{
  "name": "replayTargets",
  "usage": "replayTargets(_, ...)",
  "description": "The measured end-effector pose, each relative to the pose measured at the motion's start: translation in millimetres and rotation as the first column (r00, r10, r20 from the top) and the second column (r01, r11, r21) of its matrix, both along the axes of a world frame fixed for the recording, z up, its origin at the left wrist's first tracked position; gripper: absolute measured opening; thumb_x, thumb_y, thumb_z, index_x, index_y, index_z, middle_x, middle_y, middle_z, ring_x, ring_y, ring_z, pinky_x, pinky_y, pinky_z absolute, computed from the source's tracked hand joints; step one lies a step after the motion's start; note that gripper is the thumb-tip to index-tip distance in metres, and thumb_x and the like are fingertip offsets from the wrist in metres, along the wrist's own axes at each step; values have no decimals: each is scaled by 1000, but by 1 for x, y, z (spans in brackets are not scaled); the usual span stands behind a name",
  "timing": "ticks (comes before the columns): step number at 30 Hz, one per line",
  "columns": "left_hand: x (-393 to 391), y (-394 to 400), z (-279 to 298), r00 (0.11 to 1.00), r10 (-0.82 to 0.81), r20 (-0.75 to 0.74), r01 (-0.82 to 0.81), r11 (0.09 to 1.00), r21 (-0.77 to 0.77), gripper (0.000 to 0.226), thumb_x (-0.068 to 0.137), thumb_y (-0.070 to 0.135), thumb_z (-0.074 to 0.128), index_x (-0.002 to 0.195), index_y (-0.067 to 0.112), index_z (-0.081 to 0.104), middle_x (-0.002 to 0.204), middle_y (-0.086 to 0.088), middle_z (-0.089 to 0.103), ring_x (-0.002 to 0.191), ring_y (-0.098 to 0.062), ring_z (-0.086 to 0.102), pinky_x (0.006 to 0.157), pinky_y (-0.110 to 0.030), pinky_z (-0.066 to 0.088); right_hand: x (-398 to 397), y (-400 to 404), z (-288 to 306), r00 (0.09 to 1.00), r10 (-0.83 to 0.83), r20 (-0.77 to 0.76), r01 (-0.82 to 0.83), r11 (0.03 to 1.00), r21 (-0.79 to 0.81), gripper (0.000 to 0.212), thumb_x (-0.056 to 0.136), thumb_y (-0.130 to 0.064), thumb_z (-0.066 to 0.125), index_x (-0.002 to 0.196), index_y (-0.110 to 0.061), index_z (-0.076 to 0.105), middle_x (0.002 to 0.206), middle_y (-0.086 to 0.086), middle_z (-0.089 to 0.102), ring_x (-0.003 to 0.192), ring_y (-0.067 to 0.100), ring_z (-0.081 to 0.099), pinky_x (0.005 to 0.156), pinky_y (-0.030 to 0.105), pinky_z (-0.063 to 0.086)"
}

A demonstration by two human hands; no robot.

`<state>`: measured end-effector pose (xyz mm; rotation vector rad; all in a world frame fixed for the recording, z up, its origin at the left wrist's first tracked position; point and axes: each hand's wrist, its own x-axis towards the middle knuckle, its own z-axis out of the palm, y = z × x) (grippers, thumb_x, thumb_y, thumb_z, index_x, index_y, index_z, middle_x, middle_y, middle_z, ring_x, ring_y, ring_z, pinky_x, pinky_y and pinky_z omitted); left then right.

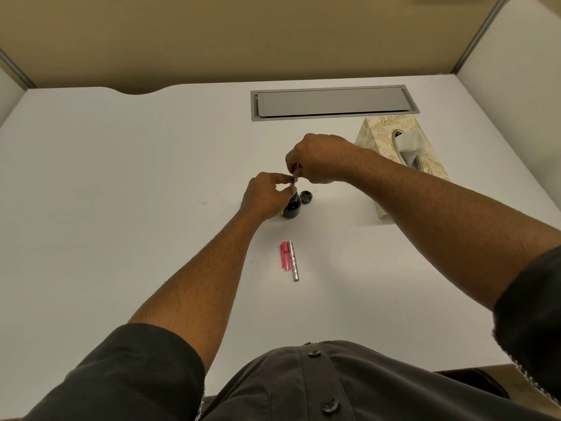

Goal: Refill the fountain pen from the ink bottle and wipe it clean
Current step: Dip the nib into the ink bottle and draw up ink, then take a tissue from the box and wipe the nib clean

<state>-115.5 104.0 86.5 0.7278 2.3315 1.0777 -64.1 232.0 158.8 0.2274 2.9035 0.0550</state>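
Note:
A dark ink bottle [292, 208] stands uncapped at the middle of the white desk [121, 192], its black cap [306, 196] lying just to its right. The thin fountain pen section [294, 177] points down into the bottle's mouth. My right hand [318, 156] grips its upper end from above. My left hand [267, 194] pinches the pen's lower part with thumb and forefinger, its palm against the bottle's left side. Nearer to me lie the pink pen cap [285, 256] and the silver pen barrel [294, 261], side by side.
A patterned tissue box [400, 147] with a tissue sticking out stands to the right, behind my right forearm. A grey cable hatch [334, 102] is set into the desk at the back. Beige partitions wall the desk on three sides.

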Motion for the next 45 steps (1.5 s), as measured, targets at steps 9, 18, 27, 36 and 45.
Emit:
replayTargets(9, 4, 3, 13, 999, -11, -47, 15, 996, 83, 35, 86, 30, 68, 120, 22, 67, 126, 3, 65, 118, -14, 57, 91, -27, 43, 24, 5, 15, 981, -111, -159, 102, 992, -68, 24, 95, -30, 57, 111, -18, 67, 104, 3, 68, 86, 18, 57, 67, 31, 44)
replayTargets(18, 33, -9, 22, 974, 170, -147, -139, 971, 196, 16, 79, 15, 59, 89, 25, 66, 95, 11, 65, 86, -10, 60, 79, -35, 55, 75, 14, -20, 742, -564, -362, 345, 785, -514, 19, 90, -29, 60, 99, -18, 73, 90, -3, 71, 78, 10, 60, 62, 19, 44)
replayTargets(27, 65, -25, 11, 996, 19, 89, -26, 996, 81, 21, 89, 23, 58, 102, 19, 74, 90, 6, 71, 84, -14, 65, 77, -28, 51, 115, -34, -69, 366, -897, 247, 197, -184, -963, 6, 91, -19, 62, 89, -19, 68, 88, -2, 72, 76, 14, 60, 63, 25, 43)
replayTargets(36, 87, -35, 0, 945, 37, 326, -94, 982, 161, 22, 92, 36, 60, 102, 21, 73, 96, 3, 71, 94, -15, 63, 81, -30, 50, 141, -77, -85, 392, -766, 511, 54, -535, -843, 6, 92, -16, 62, 97, -18, 66, 92, -1, 71, 73, 13, 58, 58, 25, 41)
replayTargets(45, 102, -47, -2, 866, 98, 491, -229, 950, 213, 17, 86, 32, 68, 91, 17, 74, 88, 4, 73, 87, -17, 63, 71, -28, 51, 161, -107, -88, 428, -719, 548, 50, -586, -808, 12, 92, -19, 64, 103, -19, 68, 95, -1, 74, 79, 14, 60, 63, 27, 42)
